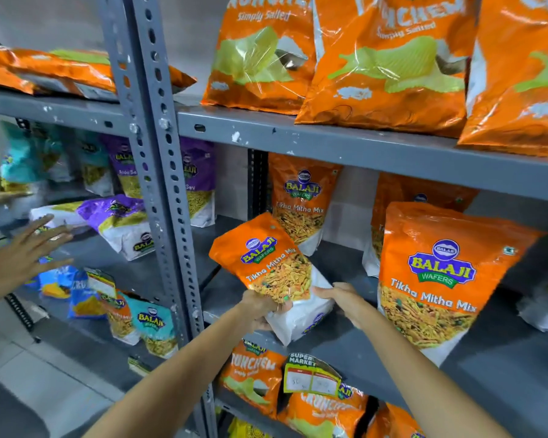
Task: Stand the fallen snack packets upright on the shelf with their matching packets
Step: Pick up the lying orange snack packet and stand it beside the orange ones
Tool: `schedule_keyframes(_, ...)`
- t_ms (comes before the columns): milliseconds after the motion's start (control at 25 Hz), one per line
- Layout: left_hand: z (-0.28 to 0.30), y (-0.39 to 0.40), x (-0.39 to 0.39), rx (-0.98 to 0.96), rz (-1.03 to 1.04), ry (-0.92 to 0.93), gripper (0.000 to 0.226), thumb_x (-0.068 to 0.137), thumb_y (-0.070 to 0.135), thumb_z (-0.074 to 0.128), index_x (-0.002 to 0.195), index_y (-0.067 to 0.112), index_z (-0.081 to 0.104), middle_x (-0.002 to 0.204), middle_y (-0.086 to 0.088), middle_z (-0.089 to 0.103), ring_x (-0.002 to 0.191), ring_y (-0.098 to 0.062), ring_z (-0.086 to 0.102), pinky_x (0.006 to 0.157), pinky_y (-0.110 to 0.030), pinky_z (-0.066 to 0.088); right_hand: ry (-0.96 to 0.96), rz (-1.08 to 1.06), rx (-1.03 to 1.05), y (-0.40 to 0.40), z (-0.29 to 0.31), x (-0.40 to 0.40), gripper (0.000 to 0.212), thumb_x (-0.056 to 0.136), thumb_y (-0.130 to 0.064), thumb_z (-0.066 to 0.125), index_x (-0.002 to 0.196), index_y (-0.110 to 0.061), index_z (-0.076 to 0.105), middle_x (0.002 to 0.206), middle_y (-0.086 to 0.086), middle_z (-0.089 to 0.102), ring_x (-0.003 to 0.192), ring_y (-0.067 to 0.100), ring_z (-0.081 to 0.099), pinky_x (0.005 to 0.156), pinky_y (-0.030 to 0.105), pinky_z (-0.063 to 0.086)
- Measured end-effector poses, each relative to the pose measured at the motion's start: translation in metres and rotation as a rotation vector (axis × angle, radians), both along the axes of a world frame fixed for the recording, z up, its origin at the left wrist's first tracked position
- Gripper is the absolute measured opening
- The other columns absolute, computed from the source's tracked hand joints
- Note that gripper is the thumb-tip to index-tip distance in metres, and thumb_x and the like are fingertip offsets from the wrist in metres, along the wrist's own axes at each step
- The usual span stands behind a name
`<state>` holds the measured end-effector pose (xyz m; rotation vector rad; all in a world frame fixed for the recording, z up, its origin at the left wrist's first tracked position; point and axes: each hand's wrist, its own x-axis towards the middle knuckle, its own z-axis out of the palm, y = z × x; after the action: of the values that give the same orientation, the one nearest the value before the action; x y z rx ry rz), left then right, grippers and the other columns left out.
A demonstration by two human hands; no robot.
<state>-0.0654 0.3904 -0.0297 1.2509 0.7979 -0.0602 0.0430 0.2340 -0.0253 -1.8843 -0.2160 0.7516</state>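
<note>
Both hands, left hand and right hand, close their fingers around the white bottom of a tilted orange foil Tikha Mitha packet, its top leaning left, above the grey metal shelf.

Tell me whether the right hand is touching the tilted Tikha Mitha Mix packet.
Touching. The head view shows the right hand pressed against the tilted packet's white lower edge.

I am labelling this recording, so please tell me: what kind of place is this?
Probably a shop or its stockroom. Grey slotted metal shelves carry many identical snack packets, a "Super Market" price tag hangs on the lower shelf, and both hands hold a Tikha Mitha Mix packet.
</note>
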Motion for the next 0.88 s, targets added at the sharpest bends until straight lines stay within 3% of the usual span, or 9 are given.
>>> schedule_keyframes(40, 0.005, -0.007, -0.004, 0.060, 0.029, -0.028, 0.062, 0.063, 0.002, 0.081, 0.119, 0.008, 0.056, 0.116, -0.009, 0.066, 0.105, -0.029, 0.063, 0.057, -0.036, 0.057, -0.006, 0.009, 0.030, -0.007, 0.004, -0.006, 0.070, 0.047, -0.058, 0.080, 0.094, -0.016, 0.049, 0.107, 0.002, 0.041, 0.106, 0.020, 0.046, 0.086, 0.030, 0.035)
schedule_keyframes(80, 0.008, -0.013, -0.007, 0.135, 0.053, -0.063, 0.061, 0.062, 0.001, 0.081, 0.117, 0.007, 0.057, 0.114, -0.007, 0.066, 0.106, -0.027, 0.062, 0.055, -0.033, 0.057, -0.018, 0.009, 0.053, -0.016, 0.008, -0.013, 0.083, 0.053, -0.054, 0.079, 0.117, -0.011, 0.049, 0.114, 0.002, 0.041, 0.117, 0.022, 0.044, 0.093, 0.032, 0.034)
schedule_keyframes(120, 0.012, -0.018, -0.010, 0.206, 0.070, -0.081, 0.064, 0.061, 0.000, 0.082, 0.118, 0.005, 0.054, 0.113, -0.005, 0.064, 0.107, -0.024, 0.060, 0.060, -0.033, 0.059, -0.049, 0.008, 0.070, -0.023, 0.010, -0.019, 0.082, 0.064, -0.044, 0.077, 0.129, -0.007, 0.041, 0.117, 0.003, 0.041, 0.121, 0.023, 0.042, 0.098, 0.034, 0.034)
schedule_keyframes(240, 0.022, -0.031, -0.019, 0.326, 0.104, -0.087, 0.073, 0.060, -0.003, 0.082, 0.114, 0.007, 0.035, 0.113, -0.006, 0.053, 0.102, -0.018, 0.050, 0.087, -0.040, 0.053, -0.171, 0.009, 0.089, -0.043, 0.011, -0.037, 0.051, 0.078, -0.022, 0.070, 0.119, -0.003, 0.048, 0.113, 0.004, 0.053, 0.103, 0.019, 0.047, 0.097, 0.035, 0.040)
schedule_keyframes(360, 0.023, -0.040, -0.031, 0.373, 0.074, -0.175, 0.073, 0.059, -0.006, 0.082, 0.105, 0.013, 0.028, 0.111, -0.006, 0.048, 0.105, -0.020, 0.047, 0.086, -0.039, 0.050, -0.219, 0.015, 0.161, -0.054, 0.012, -0.047, 0.034, 0.072, -0.018, 0.075, 0.101, -0.011, 0.059, 0.113, 0.010, 0.066, 0.093, 0.018, 0.060, 0.071, 0.019, 0.050)
schedule_keyframes(440, 0.025, -0.042, -0.037, 0.411, 0.053, -0.256, 0.071, 0.062, -0.010, 0.079, 0.106, 0.013, 0.029, 0.112, -0.006, 0.047, 0.109, -0.022, 0.047, 0.075, -0.028, 0.053, -0.240, 0.027, 0.180, -0.059, 0.010, -0.048, 0.039, 0.069, -0.015, 0.077, 0.104, -0.012, 0.060, 0.111, 0.010, 0.067, 0.092, 0.016, 0.062, 0.065, 0.015, 0.050)
schedule_keyframes(560, 0.028, -0.038, -0.041, 0.434, 0.009, -0.336, 0.057, 0.071, -0.015, 0.069, 0.106, 0.013, 0.032, 0.101, -0.004, 0.048, 0.102, -0.019, 0.047, 0.051, -0.013, 0.052, -0.285, 0.037, 0.142, -0.059, 0.009, -0.050, 0.060, 0.065, -0.016, 0.081, 0.117, -0.007, 0.054, 0.114, 0.005, 0.063, 0.109, 0.021, 0.057, 0.086, 0.030, 0.050)
schedule_keyframes(720, 0.028, -0.021, -0.036, 0.449, -0.031, -0.372, 0.049, 0.075, -0.015, 0.064, 0.106, 0.011, 0.037, 0.098, -0.005, 0.053, 0.100, -0.019, 0.051, 0.067, -0.019, 0.048, -0.356, -0.007, 0.077, -0.044, -0.001, -0.053, 0.071, 0.065, -0.019, 0.081, 0.125, -0.010, 0.044, 0.121, 0.000, 0.053, 0.114, 0.018, 0.047, 0.094, 0.033, 0.039)
schedule_keyframes(880, 0.027, 0.006, -0.020, 0.472, -0.079, -0.409, 0.046, 0.078, -0.017, 0.056, 0.105, 0.013, 0.035, 0.110, -0.009, 0.052, 0.107, -0.020, 0.049, 0.072, -0.027, 0.048, -0.417, -0.053, 0.080, -0.015, -0.005, -0.052, 0.063, 0.063, -0.017, 0.081, 0.117, -0.012, 0.048, 0.119, 0.007, 0.059, 0.109, 0.021, 0.054, 0.085, 0.028, 0.039)
